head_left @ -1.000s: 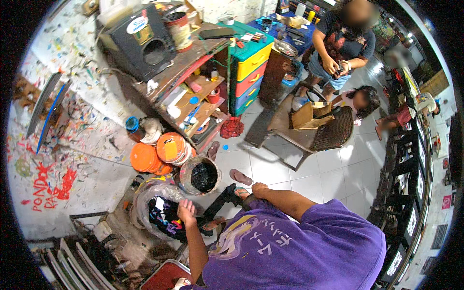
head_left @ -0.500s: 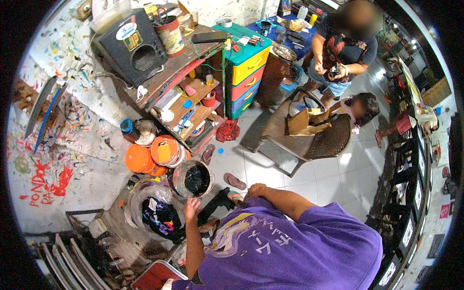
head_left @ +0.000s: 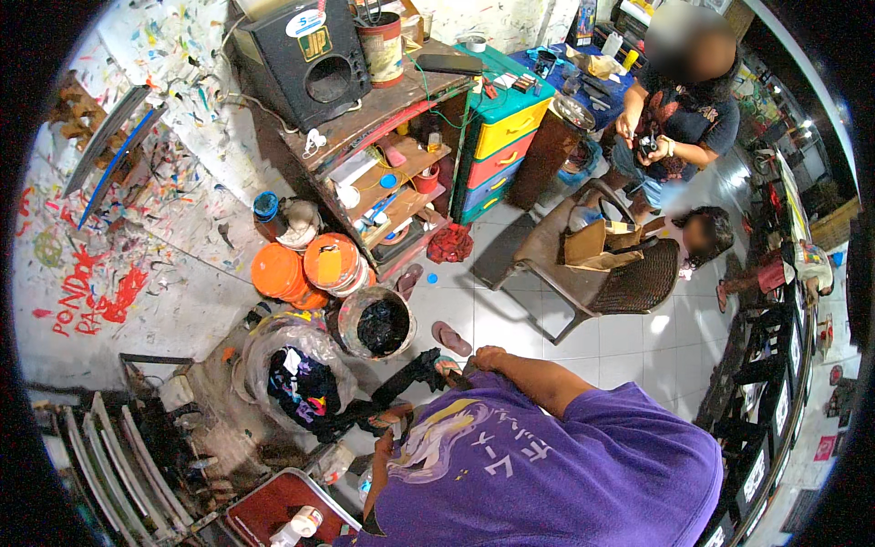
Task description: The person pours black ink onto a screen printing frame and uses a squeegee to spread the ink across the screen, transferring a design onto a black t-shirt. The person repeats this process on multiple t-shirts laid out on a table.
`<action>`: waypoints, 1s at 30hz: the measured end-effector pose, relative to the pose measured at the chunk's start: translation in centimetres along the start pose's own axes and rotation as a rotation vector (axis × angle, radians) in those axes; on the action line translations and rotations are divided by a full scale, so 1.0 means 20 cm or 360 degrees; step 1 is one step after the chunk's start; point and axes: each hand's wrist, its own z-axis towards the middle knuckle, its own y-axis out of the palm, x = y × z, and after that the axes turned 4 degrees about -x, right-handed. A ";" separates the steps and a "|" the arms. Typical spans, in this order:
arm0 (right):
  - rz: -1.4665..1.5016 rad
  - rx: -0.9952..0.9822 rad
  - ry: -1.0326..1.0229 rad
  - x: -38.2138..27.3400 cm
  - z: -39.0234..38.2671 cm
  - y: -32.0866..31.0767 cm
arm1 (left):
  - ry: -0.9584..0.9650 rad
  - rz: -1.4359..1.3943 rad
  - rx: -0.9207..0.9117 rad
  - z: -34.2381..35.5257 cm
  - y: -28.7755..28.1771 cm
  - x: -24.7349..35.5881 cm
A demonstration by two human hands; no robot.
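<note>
Right hand [head_left: 486, 357] rests beside a dark cloth [head_left: 415, 374]; grip state cannot be told. Left hand [head_left: 387, 421] lies at the cloth's lower end, mostly hidden by the purple shirt [head_left: 565, 474], closure unclear. Beyond the hands: black-filled bucket [head_left: 378, 324]; plastic-lined bin [head_left: 292, 378] to their left.

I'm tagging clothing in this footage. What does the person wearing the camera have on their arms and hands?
The person wears a purple short-sleeved T-shirt with pale print. The sleeve ends above the elbow, so the right forearm is bare. Both the left hand and right hand are bare: no gloves. No watch or rings are discernible at this size.
</note>
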 end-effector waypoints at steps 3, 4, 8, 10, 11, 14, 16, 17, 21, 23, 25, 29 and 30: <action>0.0142 0.0059 0.0034 -0.04 -0.10 -0.04 | -0.0014 0.0033 0.0028 -0.03 -0.01 -0.06; 0.0092 0.0114 0.0075 -0.06 -0.14 -0.05 | -0.0009 0.0041 0.0035 -0.04 -0.01 -0.07; -0.0133 0.0183 0.0094 -0.08 -0.24 -0.08 | 0.0007 0.0092 0.0057 -0.07 0.02 -0.10; -0.0016 0.0220 0.0104 -0.08 -0.25 -0.09 | 0.0027 0.0117 0.0071 -0.08 0.04 -0.10; 0.0001 0.0198 0.0130 -0.07 -0.24 -0.09 | 0.0039 0.0132 0.0077 -0.07 0.04 -0.10; 0.0231 0.0059 0.0273 -0.05 -0.17 -0.09 | 0.0091 0.0182 0.0101 -0.07 0.05 -0.10; 0.0185 0.0011 0.0217 -0.02 -0.10 -0.07 | 0.0147 0.0205 0.0110 -0.07 0.06 -0.10; 0.0108 0.0010 0.0161 0.00 -0.07 -0.05 | 0.0181 0.0229 0.0109 -0.07 0.08 -0.12; -0.0327 -0.0033 -0.0134 0.14 0.09 0.04 | 0.0377 0.0560 0.0330 -0.09 0.17 -0.23; -0.0495 0.0097 -0.0267 0.21 0.17 0.08 | 0.0424 0.0918 0.0648 -0.08 0.24 -0.33; -0.0541 0.0237 -0.0227 0.19 0.32 0.07 | 0.0366 0.1067 0.0918 -0.03 0.28 -0.45; -0.0637 0.0123 -0.0139 0.12 0.52 0.05 | 0.0534 0.1389 0.0903 0.12 0.18 -0.75; -0.0763 -0.0026 -0.0284 0.11 0.55 0.04 | 0.0546 0.1583 0.0813 0.12 0.16 -0.84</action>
